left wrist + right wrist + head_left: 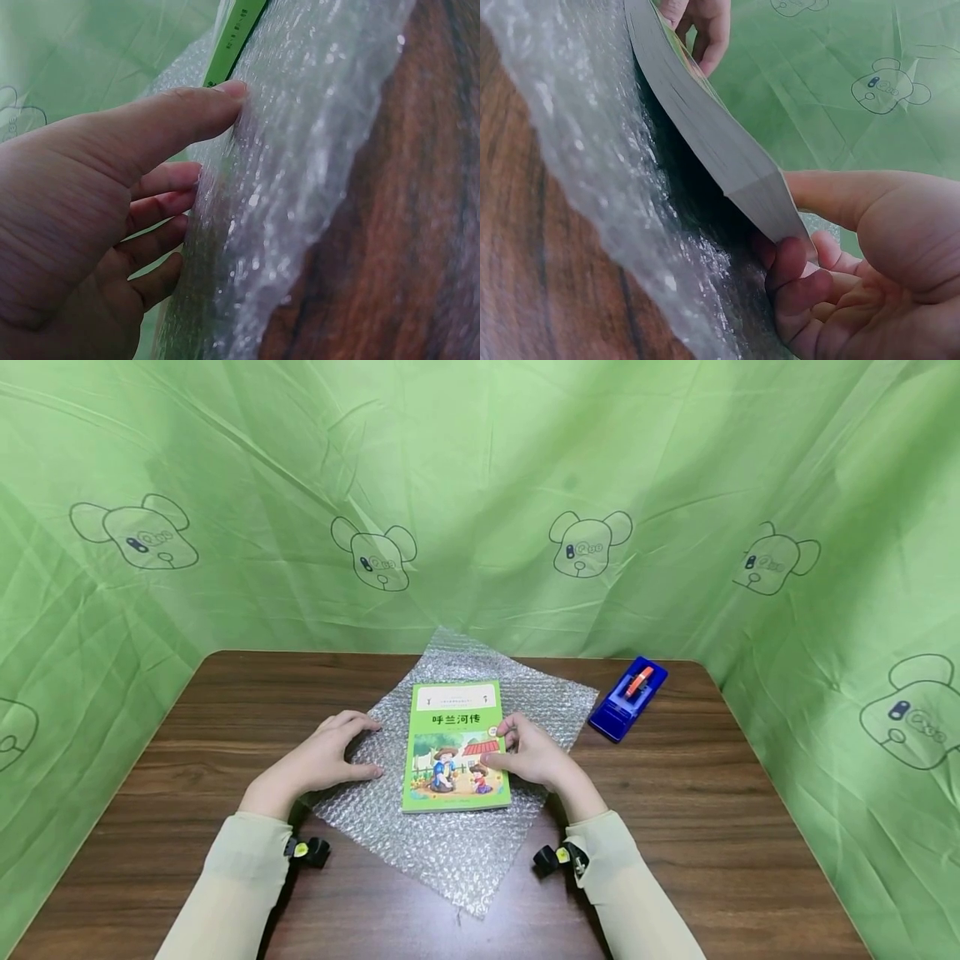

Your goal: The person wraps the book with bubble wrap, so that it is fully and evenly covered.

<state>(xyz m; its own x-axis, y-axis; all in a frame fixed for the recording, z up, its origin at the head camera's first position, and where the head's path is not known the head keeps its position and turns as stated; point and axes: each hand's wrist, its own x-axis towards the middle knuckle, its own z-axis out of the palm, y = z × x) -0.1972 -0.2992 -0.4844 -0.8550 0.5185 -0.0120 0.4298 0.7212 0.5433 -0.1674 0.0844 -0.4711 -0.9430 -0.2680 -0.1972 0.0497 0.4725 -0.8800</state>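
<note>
A green paperback book [457, 722] with an illustrated cover lies on a square sheet of bubble wrap [442, 852], set cornerwise on the table. My right hand [528, 756] grips the book's right edge, thumb on the cover and fingers curled around the page side. In the right wrist view the book [712, 131] shows its page block, its gripped side raised from the wrap with a dark gap beneath. To the book's left, my left hand [330, 756] rests on the bubble wrap [300, 127], thumb and fingers spread, holding nothing.
A blue tape dispenser-like holder [615, 714] with an orange-red piece stands at the back right, close to the wrap's right corner. The brown wooden table [225, 735] is bordered by green fabric [480, 460] printed with bear faces.
</note>
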